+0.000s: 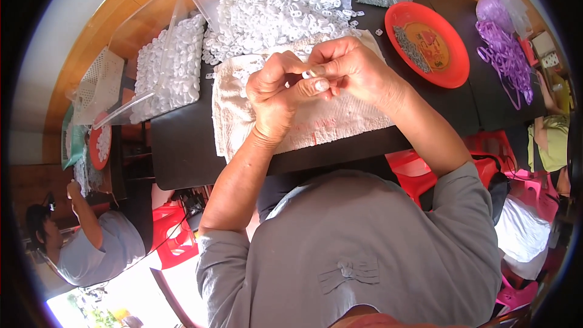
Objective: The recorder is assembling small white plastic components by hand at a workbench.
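Observation:
My left hand (278,94) and my right hand (352,67) meet above a white towel (340,118) on the black table (182,146). Together their fingertips pinch a small white plastic piece (310,74). Just beyond the hands lies a big heap of small white plastic rings (279,3), spilling onto the towel's far edge.
A clear bag of white pieces (170,67) lies at the left. A red plate (434,42) with small metal parts sits to the right, purple bands (507,54) beyond it. Red plastic stools (173,237) stand under the table. Another person (91,243) sits at lower left.

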Tool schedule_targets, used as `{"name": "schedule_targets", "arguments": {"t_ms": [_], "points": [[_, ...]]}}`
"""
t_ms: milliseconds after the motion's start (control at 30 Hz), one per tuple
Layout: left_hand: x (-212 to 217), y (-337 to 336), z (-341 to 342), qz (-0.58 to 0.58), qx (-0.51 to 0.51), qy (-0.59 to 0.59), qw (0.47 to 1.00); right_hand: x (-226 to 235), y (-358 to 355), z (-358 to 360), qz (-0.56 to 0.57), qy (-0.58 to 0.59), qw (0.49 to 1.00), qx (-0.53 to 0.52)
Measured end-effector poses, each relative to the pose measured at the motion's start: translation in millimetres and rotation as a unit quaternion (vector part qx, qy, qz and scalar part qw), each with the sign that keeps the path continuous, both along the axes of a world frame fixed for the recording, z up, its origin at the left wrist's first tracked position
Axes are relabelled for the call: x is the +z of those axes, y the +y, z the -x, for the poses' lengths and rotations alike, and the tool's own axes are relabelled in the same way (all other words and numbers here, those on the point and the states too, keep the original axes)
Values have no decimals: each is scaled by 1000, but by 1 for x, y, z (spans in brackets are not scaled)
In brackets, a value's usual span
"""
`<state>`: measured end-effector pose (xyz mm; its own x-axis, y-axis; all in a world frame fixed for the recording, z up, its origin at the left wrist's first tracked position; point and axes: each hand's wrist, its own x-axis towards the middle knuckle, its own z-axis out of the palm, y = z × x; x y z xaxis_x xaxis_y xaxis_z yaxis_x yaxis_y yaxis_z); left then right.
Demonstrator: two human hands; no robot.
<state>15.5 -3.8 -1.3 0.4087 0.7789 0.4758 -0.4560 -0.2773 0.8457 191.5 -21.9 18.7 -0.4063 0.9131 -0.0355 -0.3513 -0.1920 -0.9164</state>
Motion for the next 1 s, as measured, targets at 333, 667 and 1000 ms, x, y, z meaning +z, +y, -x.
{"name": "schedule_targets", "arguments": {"t_ms": [333,667,1000], "points": [[-3,6,-7,-71,69,32,995,13,0,-6,-116,-130,983,-58],[-6,3,-5,-61,83,54,993,15,0,-6,-114,-147,981,-52],[57,-8,24,45,215,-59,974,9,13,-23,-118,-128,956,-235]]}}
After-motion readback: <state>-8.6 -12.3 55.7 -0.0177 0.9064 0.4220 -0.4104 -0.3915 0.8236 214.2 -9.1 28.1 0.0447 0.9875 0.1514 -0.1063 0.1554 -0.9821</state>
